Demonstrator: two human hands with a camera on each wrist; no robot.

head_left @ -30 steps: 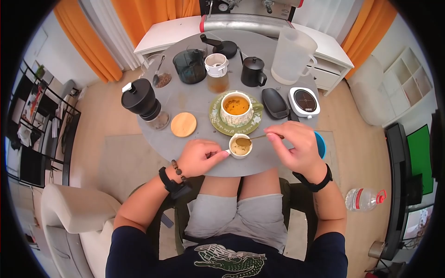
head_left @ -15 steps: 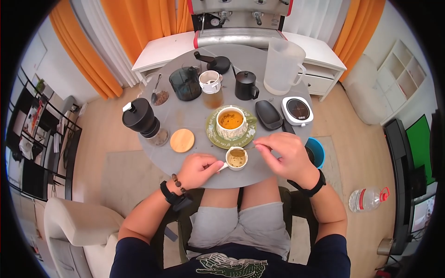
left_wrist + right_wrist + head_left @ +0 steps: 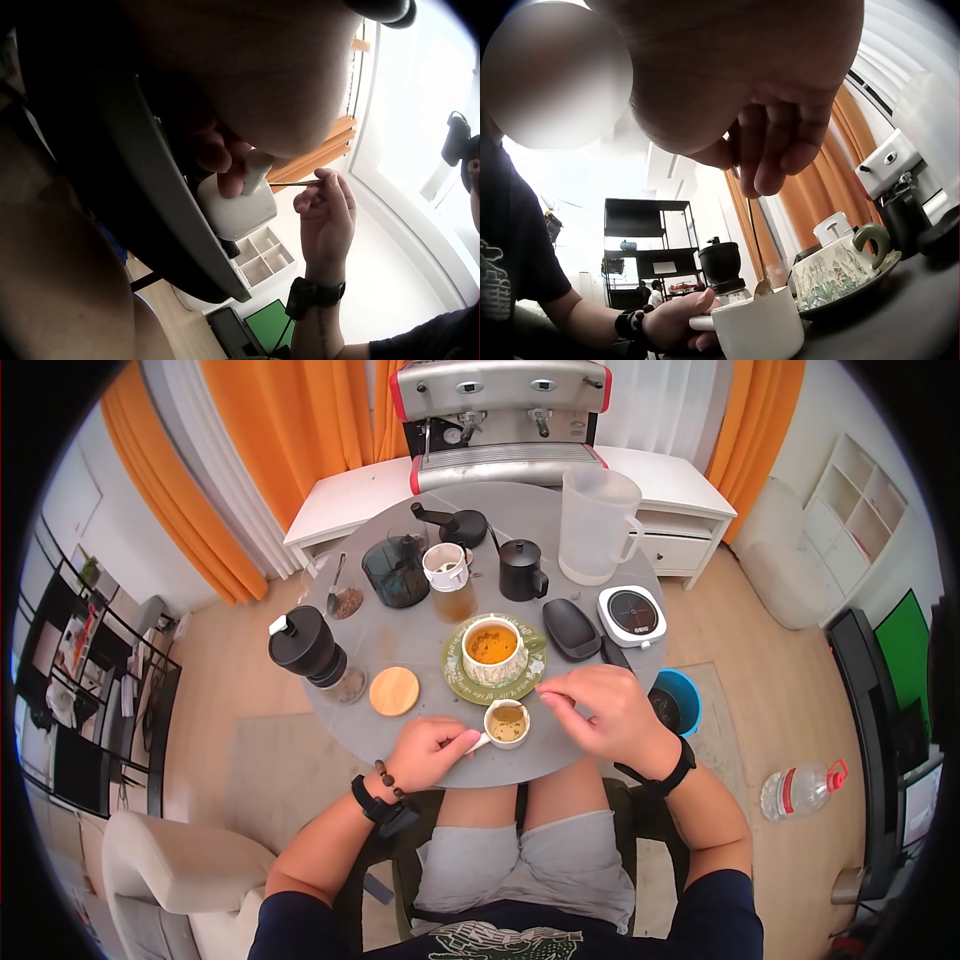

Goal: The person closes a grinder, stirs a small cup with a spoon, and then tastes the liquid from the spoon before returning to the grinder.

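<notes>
My left hand point(image 3: 430, 752) pinches the handle of a small white cup point(image 3: 759, 330) near the table's front edge. In the head view, pale brown liquid with darker flecks shows inside it. My right hand point(image 3: 612, 712) is raised on the cup's right and pinches the thin handle of a spoon point(image 3: 762, 289). The spoon's bowl dips inside the cup's rim, partly hidden by it. Just behind stands a larger floral cup point(image 3: 831, 274) of amber liquid with dark bits, on a green lettered saucer point(image 3: 462, 686).
A hand grinder point(image 3: 303, 646) and a round wooden lid point(image 3: 394, 691) are on the left. Farther back are a glass server with a white dripper point(image 3: 446, 567), a black pot point(image 3: 519, 571) and a large pitcher point(image 3: 595, 535). A scale point(image 3: 632, 616) lies right, above a blue bin point(image 3: 690, 705).
The spoon's bowl has gone from above the small cup's rim to lower inside it. My left hand keeps its hold on the handle. The head view has tilted upward.
</notes>
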